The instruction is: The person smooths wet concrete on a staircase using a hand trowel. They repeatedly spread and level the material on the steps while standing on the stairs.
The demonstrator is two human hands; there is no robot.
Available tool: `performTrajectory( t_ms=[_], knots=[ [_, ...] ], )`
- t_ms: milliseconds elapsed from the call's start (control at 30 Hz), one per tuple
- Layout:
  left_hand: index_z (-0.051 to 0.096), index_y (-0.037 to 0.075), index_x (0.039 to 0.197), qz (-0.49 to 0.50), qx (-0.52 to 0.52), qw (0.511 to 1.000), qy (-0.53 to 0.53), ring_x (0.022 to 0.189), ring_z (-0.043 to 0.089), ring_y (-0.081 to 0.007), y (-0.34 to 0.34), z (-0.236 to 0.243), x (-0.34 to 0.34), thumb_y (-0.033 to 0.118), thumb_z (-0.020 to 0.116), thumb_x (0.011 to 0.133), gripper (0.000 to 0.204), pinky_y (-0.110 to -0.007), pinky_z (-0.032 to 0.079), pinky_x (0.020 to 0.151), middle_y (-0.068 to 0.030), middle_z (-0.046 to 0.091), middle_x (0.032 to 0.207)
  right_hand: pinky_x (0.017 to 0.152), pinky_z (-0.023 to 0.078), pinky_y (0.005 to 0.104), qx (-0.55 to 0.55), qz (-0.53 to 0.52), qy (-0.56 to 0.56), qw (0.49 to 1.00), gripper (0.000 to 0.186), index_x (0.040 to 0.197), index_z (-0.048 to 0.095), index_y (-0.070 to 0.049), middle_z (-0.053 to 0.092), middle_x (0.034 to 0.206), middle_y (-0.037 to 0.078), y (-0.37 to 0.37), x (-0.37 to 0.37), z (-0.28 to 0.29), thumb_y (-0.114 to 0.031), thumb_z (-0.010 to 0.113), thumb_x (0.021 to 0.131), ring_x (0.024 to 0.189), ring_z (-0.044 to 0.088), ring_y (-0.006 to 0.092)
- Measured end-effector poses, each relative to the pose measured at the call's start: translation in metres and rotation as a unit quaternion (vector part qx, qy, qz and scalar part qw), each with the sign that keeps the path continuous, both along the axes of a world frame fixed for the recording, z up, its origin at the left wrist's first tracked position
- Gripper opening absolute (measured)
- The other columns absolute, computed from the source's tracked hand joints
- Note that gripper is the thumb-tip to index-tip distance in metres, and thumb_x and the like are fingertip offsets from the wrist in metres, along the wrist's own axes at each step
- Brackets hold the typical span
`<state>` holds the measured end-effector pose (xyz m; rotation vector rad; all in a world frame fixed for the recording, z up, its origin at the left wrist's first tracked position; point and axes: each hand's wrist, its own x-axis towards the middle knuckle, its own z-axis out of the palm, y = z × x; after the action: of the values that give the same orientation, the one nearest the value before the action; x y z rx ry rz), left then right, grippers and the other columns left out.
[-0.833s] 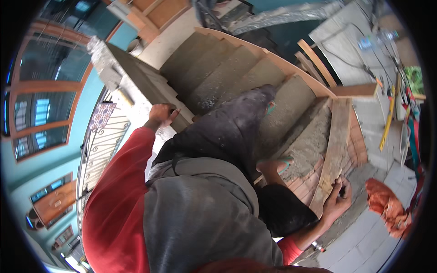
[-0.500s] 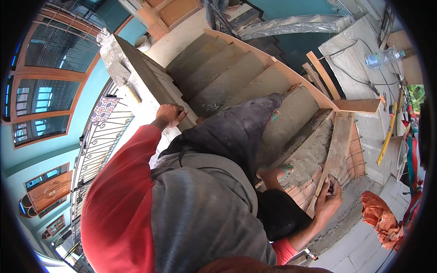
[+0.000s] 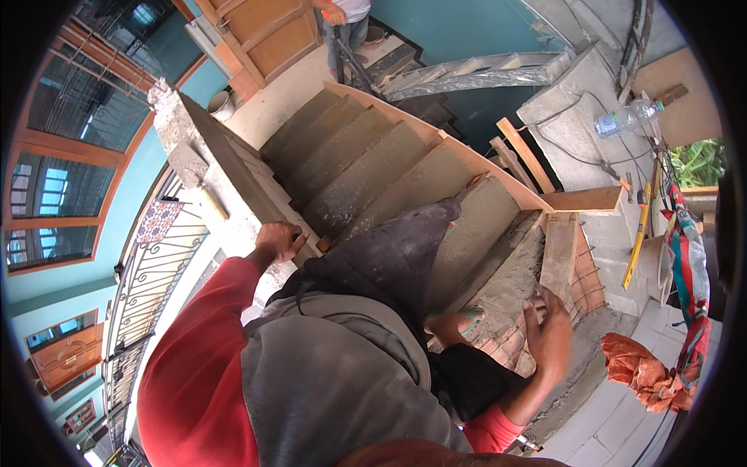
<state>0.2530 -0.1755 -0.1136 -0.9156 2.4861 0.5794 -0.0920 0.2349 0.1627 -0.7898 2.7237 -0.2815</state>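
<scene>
My left hand [image 3: 278,240] is curled over the edge of a rough concrete side wall [image 3: 210,152], where a trowel [image 3: 193,172] lies. My right hand [image 3: 547,338] is over a long wooden board [image 3: 559,253] at the lower right, fingers bent but apart, with nothing visible in them; whether it touches the board is unclear. The board borders freshly cemented material above exposed rebar mesh [image 3: 585,284]. My dark-clothed knee and a sandalled foot [image 3: 450,327] are between my hands, on the grey concrete stairs [image 3: 358,175].
A person [image 3: 346,23] stands near dark steps at the top. Wooden formwork [image 3: 486,167] edges the stairs. At right are a plastic bottle [image 3: 622,118], cables, a yellow level [image 3: 638,233] and orange sacking [image 3: 630,358]. An iron railing [image 3: 159,249] runs along the left.
My right hand has moved up and left along the board, its fingers loosening. The view has shifted slightly, and more of the person at the top shows. My left hand remains on the wall.
</scene>
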Motion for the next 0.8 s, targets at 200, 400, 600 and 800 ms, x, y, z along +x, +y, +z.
performTrajectory(
  t_ms=[200, 400, 600, 800],
  knots=[
    [0.079, 0.019, 0.115, -0.012, -0.013, 0.998, -0.068, 0.108, 0.072, -0.0376, -0.001, 0.009, -0.012, 0.062, 0.045, 0.105, 0.055, -0.05, 0.056, 0.094, -0.0153, 0.078, 0.108, 0.089, 0.055, 0.0486, 0.014, 0.112, -0.026, 0.993, 0.046, 0.132, 0.067, -0.001, 0.072, 0.114, 0.024, -0.019, -0.015, -0.065, -0.027, 0.075, 0.095, 0.102, 0.071, 0.0419],
    [0.079, 0.019, 0.114, 0.026, -0.01, 1.0, -0.001, 0.108, 0.072, -0.0389, -0.019, -0.018, -0.007, 0.065, 0.044, 0.104, 0.059, -0.05, 0.056, 0.096, -0.017, 0.078, 0.106, 0.093, 0.054, 0.0521, 0.048, 0.164, -0.067, 0.983, 0.046, 0.124, 0.068, -0.001, 0.071, 0.115, 0.025, -0.022, -0.017, -0.08, -0.037, 0.07, 0.097, 0.107, 0.069, 0.0443],
    [0.078, 0.017, 0.114, 0.058, -0.072, 0.995, -0.038, 0.109, 0.072, -0.0399, -0.045, -0.021, -0.013, 0.067, 0.041, 0.105, 0.063, -0.05, 0.055, 0.097, -0.0172, 0.078, 0.109, 0.097, 0.053, 0.0516, 0.045, 0.138, -0.083, 0.986, 0.048, 0.127, 0.067, 0.0, 0.071, 0.119, 0.025, -0.021, -0.013, -0.069, -0.036, 0.07, 0.097, 0.113, 0.067, 0.044],
    [0.079, 0.02, 0.116, 0.113, -0.051, 0.991, -0.046, 0.111, 0.072, -0.038, -0.056, -0.066, -0.003, 0.074, 0.037, 0.103, 0.07, -0.047, 0.054, 0.099, -0.0172, 0.079, 0.108, 0.098, 0.052, 0.0511, 0.051, 0.121, -0.083, 0.988, 0.048, 0.13, 0.066, -0.001, 0.07, 0.121, 0.025, -0.007, -0.009, -0.081, -0.035, 0.07, 0.096, 0.115, 0.067, 0.0429]
  ],
)
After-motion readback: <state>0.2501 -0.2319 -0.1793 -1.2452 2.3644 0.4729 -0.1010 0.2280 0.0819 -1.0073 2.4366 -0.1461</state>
